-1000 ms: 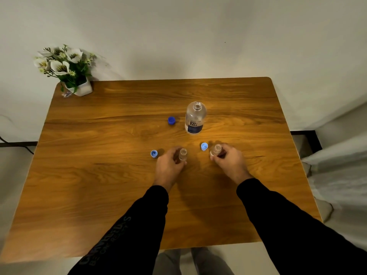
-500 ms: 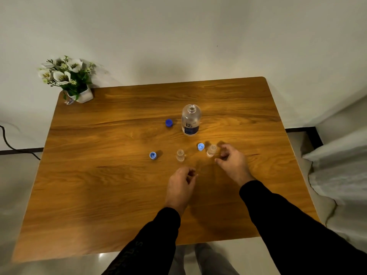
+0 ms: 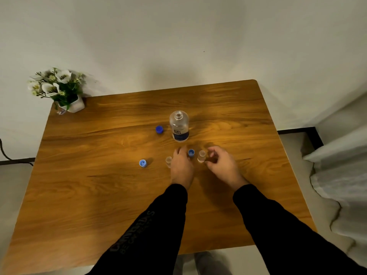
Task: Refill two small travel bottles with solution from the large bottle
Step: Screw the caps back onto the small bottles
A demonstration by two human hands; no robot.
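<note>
Now both hands sit further up the brown wooden table (image 3: 99, 195) than half a second ago. The left hand (image 3: 181, 165), which had drawn back toward the near edge, has come forward between the two small clear travel bottles, fingers loosely extended and holding nothing, its side just beside the left small bottle (image 3: 168, 161). The right hand (image 3: 222, 165) curls loosely around the right small bottle (image 3: 201, 156) without clearly gripping it. A light blue cap (image 3: 191, 153) lies between the hands. The large clear bottle with a dark blue label (image 3: 179, 126) stands open at mid-table, unmoved, a dark blue cap (image 3: 159, 129) beside it. Another light blue cap (image 3: 142, 163) lies left.
</note>
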